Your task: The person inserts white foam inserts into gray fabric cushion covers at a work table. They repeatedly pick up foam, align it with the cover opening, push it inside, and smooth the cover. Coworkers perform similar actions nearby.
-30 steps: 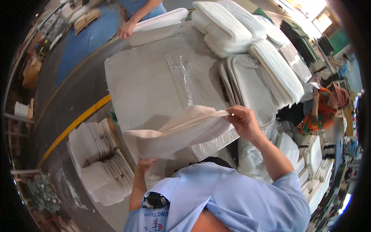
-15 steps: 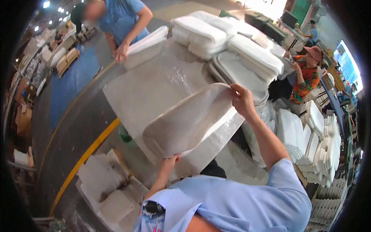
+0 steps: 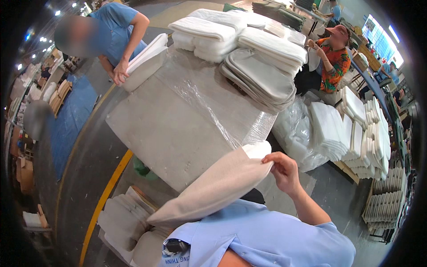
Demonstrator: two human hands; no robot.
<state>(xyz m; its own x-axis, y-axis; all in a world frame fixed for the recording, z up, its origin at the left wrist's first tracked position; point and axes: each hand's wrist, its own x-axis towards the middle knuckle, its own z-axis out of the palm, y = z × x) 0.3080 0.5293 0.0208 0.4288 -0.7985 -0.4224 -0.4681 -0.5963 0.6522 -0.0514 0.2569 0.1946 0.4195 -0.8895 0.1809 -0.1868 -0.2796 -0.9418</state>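
A long, rounded pale-grey cushion-like piece (image 3: 218,189) is held slantwise in front of my body, over the near edge of the table. My right hand (image 3: 284,171) pinches its upper right corner between thumb and fingers. Beside that corner a white patch (image 3: 259,150) shows; whether it is padding or the piece's other face I cannot tell. My left hand is out of sight, with the piece covering the area around its lower left end.
The grey worktable (image 3: 169,129) carries plastic film, a stack of grey pieces (image 3: 258,80) and white pads (image 3: 204,29). Across it, a co-worker's hands (image 3: 120,73) hold a similar piece. White piles (image 3: 329,129) stand right; grey pieces (image 3: 122,218) lie lower left.
The grey piece has come down and toward my body, turning from its hollow side to its rounded side. My right hand moved down with it; my left hand has gone from sight.
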